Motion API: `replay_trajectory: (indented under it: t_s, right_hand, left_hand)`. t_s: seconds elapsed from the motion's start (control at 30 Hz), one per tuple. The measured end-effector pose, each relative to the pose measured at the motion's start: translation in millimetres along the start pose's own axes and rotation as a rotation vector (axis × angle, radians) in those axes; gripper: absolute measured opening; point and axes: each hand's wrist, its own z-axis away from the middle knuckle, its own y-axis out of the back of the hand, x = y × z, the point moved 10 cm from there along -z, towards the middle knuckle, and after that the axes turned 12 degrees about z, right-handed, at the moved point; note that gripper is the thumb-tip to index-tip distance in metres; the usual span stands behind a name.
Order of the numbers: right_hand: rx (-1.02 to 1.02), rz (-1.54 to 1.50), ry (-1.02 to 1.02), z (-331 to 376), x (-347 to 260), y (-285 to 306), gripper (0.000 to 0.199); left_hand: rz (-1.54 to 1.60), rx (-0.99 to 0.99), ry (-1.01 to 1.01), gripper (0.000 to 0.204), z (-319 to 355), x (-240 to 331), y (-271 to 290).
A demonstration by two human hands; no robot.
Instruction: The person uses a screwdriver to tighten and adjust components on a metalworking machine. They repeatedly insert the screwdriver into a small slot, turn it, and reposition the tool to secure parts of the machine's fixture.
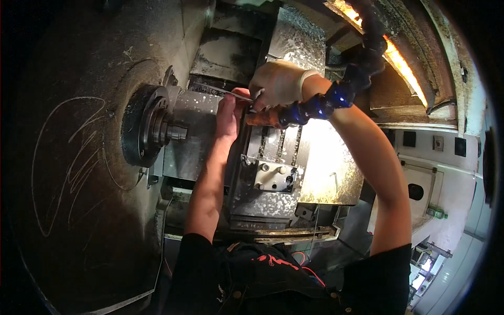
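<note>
A thin metal rod (pixel 214 88) slants across the far end of the machine's slide, running into my two hands. My right hand (pixel 279 84), in a pale work glove, is closed around its right end. My bare left hand (pixel 227 116) is closed just left of it, fingers bent against the rod; its fingertips are partly hidden. An orange nozzle (pixel 262 118) on a blue segmented coolant hose (pixel 328 100) passes in front of my right wrist. Below my hands lies the slotted tool plate (pixel 271 142) with a bolted block (pixel 274 176) on it.
To the left, a round spindle chuck (pixel 152 126) juts from the dirty machine wall (pixel 79 157). Metal chips lie over the slide (pixel 262 205). A brightly lit metal cover (pixel 331 163) is right of the slide. A glowing lamp (pixel 404 68) sits at upper right.
</note>
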Motion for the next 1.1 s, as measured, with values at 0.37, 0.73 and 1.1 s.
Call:
replay_trajectory:
  t_s: [0.37,0.73,1.1]
  right_hand:
    - [0.462,0.595,0.68,-44,-100,62,0.043]
    - [0.467,0.375,0.508,-36,-41,68,0.032]
    - [0.811,0.093,0.482,-20,1,60,0.025]
  left_hand:
    - [-0.038,-0.052,-0.09,0.05,-10,3,0]
    - [0.164,0.234,0.11,0.042,-3,-14,14]
    - [0.119,0.455,0.211,0.047,8,-16,25]
